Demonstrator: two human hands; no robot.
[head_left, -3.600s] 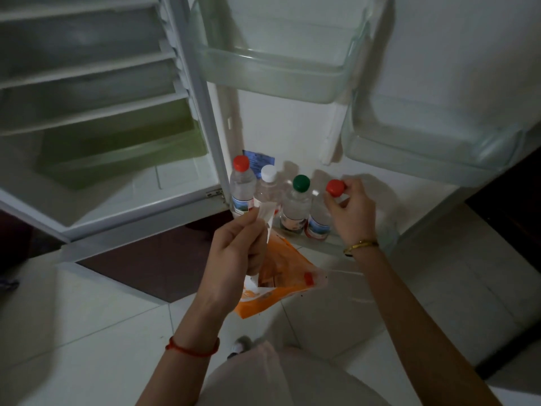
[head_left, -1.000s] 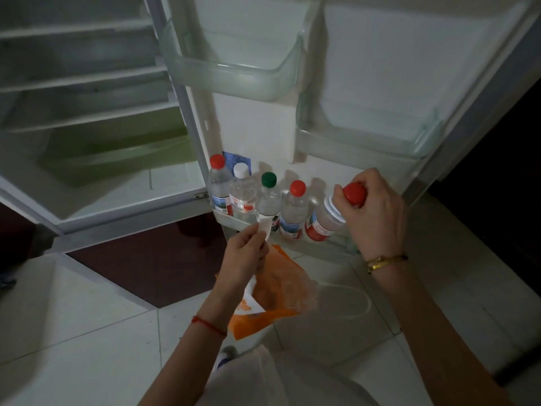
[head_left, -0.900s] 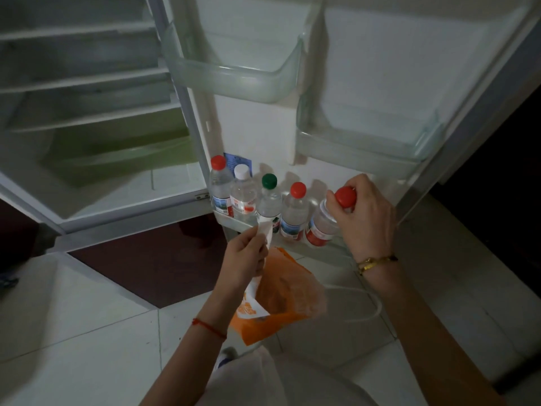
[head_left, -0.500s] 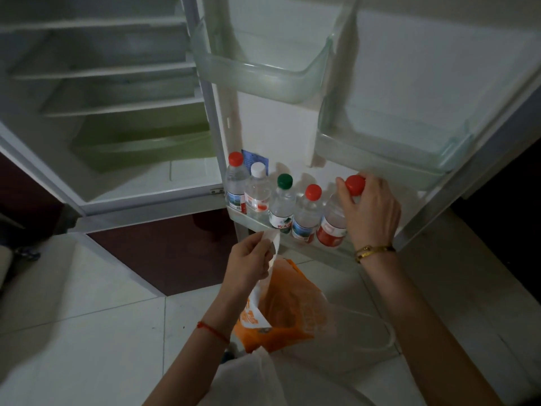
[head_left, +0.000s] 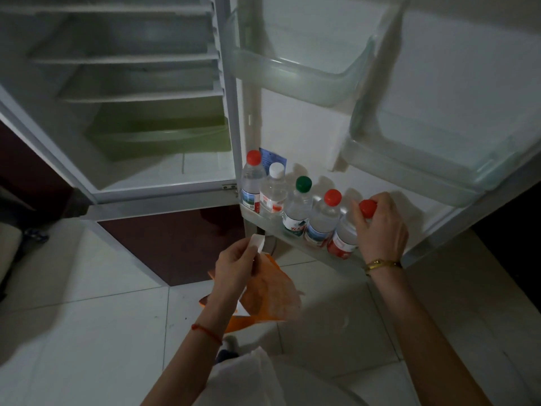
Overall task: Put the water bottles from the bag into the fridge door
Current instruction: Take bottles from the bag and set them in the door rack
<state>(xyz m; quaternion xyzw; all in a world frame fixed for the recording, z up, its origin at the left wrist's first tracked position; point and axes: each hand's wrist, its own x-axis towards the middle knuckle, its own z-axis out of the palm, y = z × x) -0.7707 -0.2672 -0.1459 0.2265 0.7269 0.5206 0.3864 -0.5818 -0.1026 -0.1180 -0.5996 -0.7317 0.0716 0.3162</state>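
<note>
Several water bottles stand in a row on the bottom shelf of the open fridge door [head_left: 295,238]: a red-capped one [head_left: 251,186], a white-capped one [head_left: 273,192], a green-capped one [head_left: 297,210] and a red-capped one [head_left: 323,221]. My right hand [head_left: 382,228] grips the neck of the rightmost red-capped bottle [head_left: 344,240], which stands upright at the end of the row. My left hand [head_left: 237,266] holds the orange and clear plastic bag [head_left: 270,294] by its white handle, below the shelf. The bag hangs limp; I cannot tell what it contains.
Two clear door bins [head_left: 298,80] [head_left: 415,171] hang above the bottles. The fridge interior at left has white shelves [head_left: 131,58] and a green drawer [head_left: 158,139]. Pale floor tiles [head_left: 87,332] lie below, and a dark cabinet front [head_left: 175,238] sits under the fridge.
My right hand brought the red-capped bottle from a tilt to upright at the right end of the row. The bag has sagged lower. The view shifted slightly right.
</note>
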